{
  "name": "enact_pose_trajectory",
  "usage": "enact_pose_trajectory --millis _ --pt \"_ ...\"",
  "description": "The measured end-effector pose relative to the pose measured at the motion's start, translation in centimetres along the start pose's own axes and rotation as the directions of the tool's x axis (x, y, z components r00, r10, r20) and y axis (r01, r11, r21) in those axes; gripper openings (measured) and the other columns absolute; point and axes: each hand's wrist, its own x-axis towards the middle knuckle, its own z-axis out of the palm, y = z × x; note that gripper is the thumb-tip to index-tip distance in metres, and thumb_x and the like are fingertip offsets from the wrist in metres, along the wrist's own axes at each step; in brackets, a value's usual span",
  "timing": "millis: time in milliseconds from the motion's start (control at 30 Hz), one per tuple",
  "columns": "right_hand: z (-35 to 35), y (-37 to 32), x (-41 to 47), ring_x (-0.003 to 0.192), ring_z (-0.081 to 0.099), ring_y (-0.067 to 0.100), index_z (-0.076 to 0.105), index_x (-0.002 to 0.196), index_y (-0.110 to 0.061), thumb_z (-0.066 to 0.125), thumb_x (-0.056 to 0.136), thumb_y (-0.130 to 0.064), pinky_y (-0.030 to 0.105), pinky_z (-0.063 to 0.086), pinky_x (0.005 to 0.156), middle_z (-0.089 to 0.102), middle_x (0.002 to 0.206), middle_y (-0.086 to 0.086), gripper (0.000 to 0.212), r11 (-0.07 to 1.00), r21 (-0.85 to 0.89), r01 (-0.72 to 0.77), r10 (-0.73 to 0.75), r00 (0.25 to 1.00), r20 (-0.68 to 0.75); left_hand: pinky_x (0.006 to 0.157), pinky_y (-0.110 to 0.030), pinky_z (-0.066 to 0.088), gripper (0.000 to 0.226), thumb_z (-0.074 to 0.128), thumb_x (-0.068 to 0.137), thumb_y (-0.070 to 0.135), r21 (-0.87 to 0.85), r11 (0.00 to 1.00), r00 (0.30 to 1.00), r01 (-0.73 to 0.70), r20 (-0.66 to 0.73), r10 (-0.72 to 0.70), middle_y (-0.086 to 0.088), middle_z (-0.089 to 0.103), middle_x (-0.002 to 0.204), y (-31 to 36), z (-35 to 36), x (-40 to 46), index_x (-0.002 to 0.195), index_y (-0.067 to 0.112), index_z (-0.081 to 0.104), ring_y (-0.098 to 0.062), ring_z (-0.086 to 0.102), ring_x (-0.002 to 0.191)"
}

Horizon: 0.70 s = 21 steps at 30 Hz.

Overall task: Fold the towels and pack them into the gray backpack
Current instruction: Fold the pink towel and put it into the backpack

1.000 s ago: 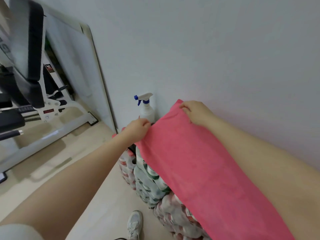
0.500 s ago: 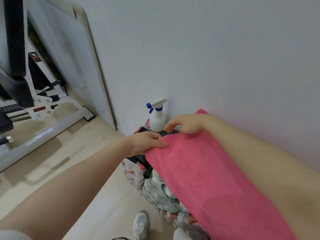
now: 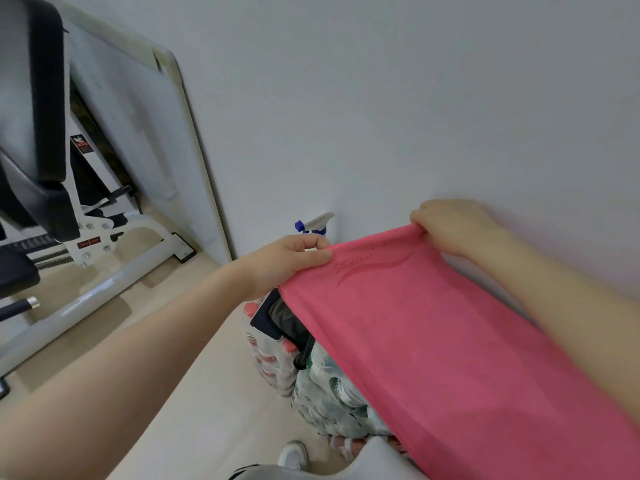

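Note:
A long pink towel [image 3: 433,341] with an embossed logo near its far edge stretches from the bottom right up toward the wall. My left hand [image 3: 287,259] pinches its far left corner. My right hand [image 3: 450,225] grips the far right corner close to the wall. The far edge is pulled taut between both hands. Something dark [image 3: 287,320], maybe part of a bag, shows under the towel's left side; I cannot tell whether it is the gray backpack.
Wrapped packs of bottles [image 3: 277,362] are stacked on the floor below the towel. A white spray bottle with a blue trigger [image 3: 317,223] stands by the wall behind my left hand. Exercise equipment [image 3: 69,237] and a leaning white board [image 3: 138,133] fill the left. My shoe [image 3: 294,455] is at the bottom.
My hands came close together at the towel's far edge, then spread apart again, each holding a corner. The logo side of the towel now faces up.

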Motion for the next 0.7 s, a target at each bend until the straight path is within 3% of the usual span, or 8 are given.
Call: enact_pose_trajectory --millis 100,233,300,400,467,533,600,700 --pt "-0.9 0.1 0.3 0.103 0.060 0.027 0.052 0.106 -0.014 0.039 0.092 -0.012 0.030 0.031 0.062 0.059 0.111 0.006 0.019 0.997 -0.076 0.029 -0.040 0.989 -0.146 0.056 -0.022 0.044 0.020 0.056 0.091 0.025 0.012 1.000 0.999 -0.025 -0.028 0.025 -0.001 0.061 0.077 0.5 -0.9 -0.5 0.072 0.027 0.060 -0.017 0.053 0.066" --pt "-3.7 -0.3 0.9 0.097 0.061 0.027 0.052 0.105 -0.015 0.039 0.091 -0.011 0.026 0.018 0.046 0.059 0.109 0.002 0.020 0.945 -0.283 0.162 -0.193 0.977 -0.085 0.055 -0.026 0.039 0.009 0.058 0.090 0.025 0.043 0.999 0.996 -0.027 -0.078 0.031 -0.008 0.059 0.081 0.4 -2.0 -0.9 0.081 0.024 0.059 -0.020 0.051 0.065" --pt "-5.0 -0.3 1.0 0.099 0.060 0.025 0.055 0.102 -0.016 0.041 0.090 -0.015 0.026 0.025 0.049 0.060 0.107 0.000 0.019 0.897 -0.356 0.261 -0.287 0.958 -0.023 0.052 -0.023 0.040 0.006 0.057 0.090 0.023 0.084 0.996 0.994 -0.021 -0.102 0.030 -0.009 0.060 0.080 0.1 -2.4 -1.1 0.085 0.021 0.058 -0.018 0.052 0.061" --pt "-5.1 -0.5 1.1 0.102 0.056 0.023 0.056 0.098 -0.018 0.043 0.087 -0.021 0.032 0.036 0.069 0.061 0.103 0.000 0.017 0.829 -0.370 0.420 -0.425 0.902 0.073 0.045 -0.018 0.041 0.007 0.056 0.091 0.020 0.152 0.988 0.988 -0.010 -0.151 0.033 -0.003 0.062 0.072 -0.3 -2.7 -1.3 0.084 0.021 0.057 -0.014 0.053 0.052" --pt "-4.1 -0.7 1.0 0.092 0.057 0.025 0.052 0.095 -0.020 0.047 0.086 -0.022 0.031 0.035 0.065 0.058 0.086 0.000 0.010 0.925 -0.154 0.348 -0.342 0.937 0.068 0.044 -0.019 0.041 0.007 0.056 0.091 0.018 0.160 0.987 0.983 -0.010 -0.177 0.039 -0.002 0.062 0.069 -0.7 -2.9 -1.3 0.084 0.020 0.056 -0.015 0.051 0.051" --pt "-3.2 -0.6 1.0 0.079 0.055 0.022 0.049 0.092 -0.023 0.056 0.084 -0.027 0.029 0.036 0.062 0.049 0.068 -0.008 0.011 0.975 0.132 0.178 -0.191 0.978 0.087 0.045 -0.021 0.040 0.007 0.055 0.091 0.018 0.159 0.987 0.979 -0.007 -0.199 0.039 -0.002 0.061 0.068 -1.0 -3.0 -1.3 0.084 0.020 0.055 -0.015 0.050 0.051" --pt "-2.7 -0.3 0.9 0.066 0.054 0.016 0.054 0.088 -0.021 0.065 0.079 -0.026 0.027 0.040 0.059 0.050 0.061 -0.011 0.015 0.918 0.395 0.004 -0.052 0.993 0.110 0.046 -0.021 0.040 0.007 0.056 0.091 0.019 0.152 0.988 0.974 0.001 -0.226 0.034 -0.001 0.061 0.068 -1.3 -3.1 -1.2 0.084 0.020 0.054 -0.014 0.051 0.051" --pt "-2.7 0.0 0.6 0.049 0.056 0.009 0.059 0.072 -0.014 0.070 0.073 -0.010 0.023 0.043 0.054 0.062 0.059 -0.002 0.012 0.717 0.675 -0.173 0.043 0.978 0.205 0.044 -0.018 0.038 0.010 0.056 0.091 0.019 0.118 0.993 0.964 -0.001 -0.265 0.032 0.002 0.057 0.063 -1.5 -3.4 -0.9 0.081 0.021 0.054 -0.011 0.049 0.048"
